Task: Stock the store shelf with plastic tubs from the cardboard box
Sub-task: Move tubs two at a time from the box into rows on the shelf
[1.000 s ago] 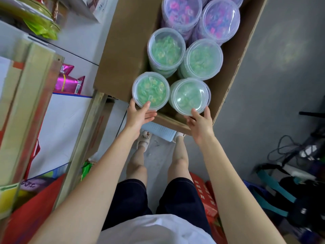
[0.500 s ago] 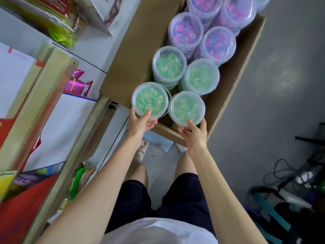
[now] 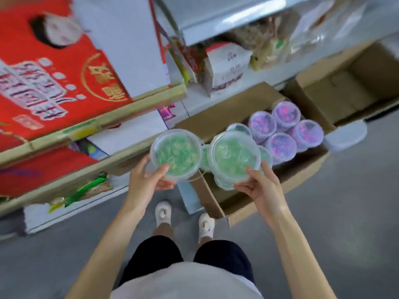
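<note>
Transfer step. Left hand (image 3: 149, 180) grips one clear round green-filled plastic tub (image 3: 176, 155), right hand (image 3: 261, 186) grips a second green tub (image 3: 235, 157), frame centre, over the brown cardboard box (image 3: 244, 203). Next move needs free space on the white store shelf (image 3: 121, 137), left of frame.

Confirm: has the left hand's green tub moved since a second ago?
Yes. The left hand now holds the green tub lifted out of the cardboard box, past its near-left corner, toward the shelf.

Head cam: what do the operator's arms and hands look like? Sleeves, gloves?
The left hand and right hand are bare: no gloves, no rings or watch that I can make out. No sleeve shows on the left forearm or right forearm. A white top and dark shorts are worn.
</note>
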A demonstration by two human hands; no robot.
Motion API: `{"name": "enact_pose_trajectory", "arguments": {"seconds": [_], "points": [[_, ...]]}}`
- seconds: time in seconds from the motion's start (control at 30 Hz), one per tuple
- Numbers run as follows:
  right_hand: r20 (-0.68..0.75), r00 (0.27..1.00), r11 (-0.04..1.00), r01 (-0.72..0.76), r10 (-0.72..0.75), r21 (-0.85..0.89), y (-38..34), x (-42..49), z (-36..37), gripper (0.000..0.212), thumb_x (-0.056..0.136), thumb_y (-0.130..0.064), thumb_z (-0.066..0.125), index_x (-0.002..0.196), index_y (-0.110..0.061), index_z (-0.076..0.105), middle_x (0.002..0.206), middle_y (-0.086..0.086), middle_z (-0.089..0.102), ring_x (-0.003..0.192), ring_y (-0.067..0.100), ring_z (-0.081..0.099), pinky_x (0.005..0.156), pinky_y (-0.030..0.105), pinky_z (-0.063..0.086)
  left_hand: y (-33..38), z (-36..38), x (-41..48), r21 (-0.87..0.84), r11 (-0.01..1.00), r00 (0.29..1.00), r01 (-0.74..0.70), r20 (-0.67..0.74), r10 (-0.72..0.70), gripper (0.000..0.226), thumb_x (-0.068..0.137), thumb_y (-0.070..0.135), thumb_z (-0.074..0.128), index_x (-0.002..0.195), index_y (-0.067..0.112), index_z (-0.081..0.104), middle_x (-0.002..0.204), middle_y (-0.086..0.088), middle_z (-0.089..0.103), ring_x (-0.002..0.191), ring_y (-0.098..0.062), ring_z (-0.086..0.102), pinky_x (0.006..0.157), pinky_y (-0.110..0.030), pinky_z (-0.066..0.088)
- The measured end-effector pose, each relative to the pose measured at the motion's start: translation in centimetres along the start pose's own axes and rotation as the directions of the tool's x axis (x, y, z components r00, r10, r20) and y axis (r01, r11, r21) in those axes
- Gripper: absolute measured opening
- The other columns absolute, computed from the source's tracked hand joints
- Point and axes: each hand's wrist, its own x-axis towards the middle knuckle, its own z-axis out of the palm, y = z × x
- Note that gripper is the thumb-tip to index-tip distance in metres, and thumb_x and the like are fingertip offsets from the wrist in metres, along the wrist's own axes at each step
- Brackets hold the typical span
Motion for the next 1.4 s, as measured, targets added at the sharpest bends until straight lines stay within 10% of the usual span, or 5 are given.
{"name": "enact_pose_trajectory", "arguments": {"seconds": [0.27,0.43,0.73,1.13,1.4], "points": [[0.344,0.932,0.984,0.15,-0.109,-0.095,-5.1,-5.2,12.1,0.032,0.078,-0.006,0.055,0.11,-0.012,0.06,0.078,0.012,0.065,0.053,0.018,0.06,0.052,0.028,0.054,5.1,-9.6,-9.1,-0.117,0.957,0.936,-0.266,-0.267,0.228,0.02,0.086,0.006,0.059,0.106,0.012,0.062,0.054,-0.015,0.066,0.045,-0.027,0.063,0.047,-0.025,0.053],[0.521,0.843,0.972,0.215,-0.135,-0.095,-4.6,-9.8,21.3,0.036,0.073,-0.014,0.057,0.108,-0.015,0.065,0.091,0.013,0.067,0.062,0.021,0.057,0.047,0.026,0.05,7.0,-18.6,-13.8,-0.098,0.902,0.842,-0.421,-0.411,0.349,0.023,0.083,0.016,0.062,0.106,0.016,0.065,0.058,-0.017,0.066,0.051,-0.037,0.063,0.055,-0.038,0.053],[0.724,0.686,0.977,0.195,-0.071,-0.09,0.5,-18.8,38.8,0.035,0.078,-0.016,0.055,0.111,-0.021,0.067,0.084,0.006,0.065,0.055,0.016,0.054,0.046,0.025,0.048,9.6,-37.1,-20.7,-0.085,0.801,0.667,-0.593,-0.61,0.428,0.023,0.087,0.008,0.055,0.087,0.027,0.068,0.05,-0.01,0.064,0.039,-0.019,0.059,0.042,-0.02,0.05],[0.777,0.629,0.988,0.106,0.023,-0.115,2.7,-24.5,61.0,0.004,0.077,-0.017,0.058,0.08,-0.018,0.06,0.048,-0.002,0.048,0.037,0.008,0.05,0.041,0.017,0.046,15.3,-57.2,-24.5,0.008,0.727,0.465,-0.687,-0.763,0.449,0.01,0.089,0.017,0.055,0.089,0.016,0.065,0.051,-0.01,0.065,0.038,-0.015,0.057,0.041,-0.016,0.047],[0.847,0.528,0.976,0.149,0.06,-0.162,2.6,-21.9,71.6,0.017,0.077,-0.016,0.062,0.094,-0.014,0.065,0.058,-0.001,0.054,0.044,0.009,0.048,0.044,0.018,0.047,18.5,-65.5,-20.6,0.058,0.751,0.417,-0.657,-0.802,0.427,0.017,0.086,0.019,0.058,0.099,0.011,0.066,0.056,-0.017,0.066,0.04,-0.02,0.055,0.049,-0.023,0.052]]}}
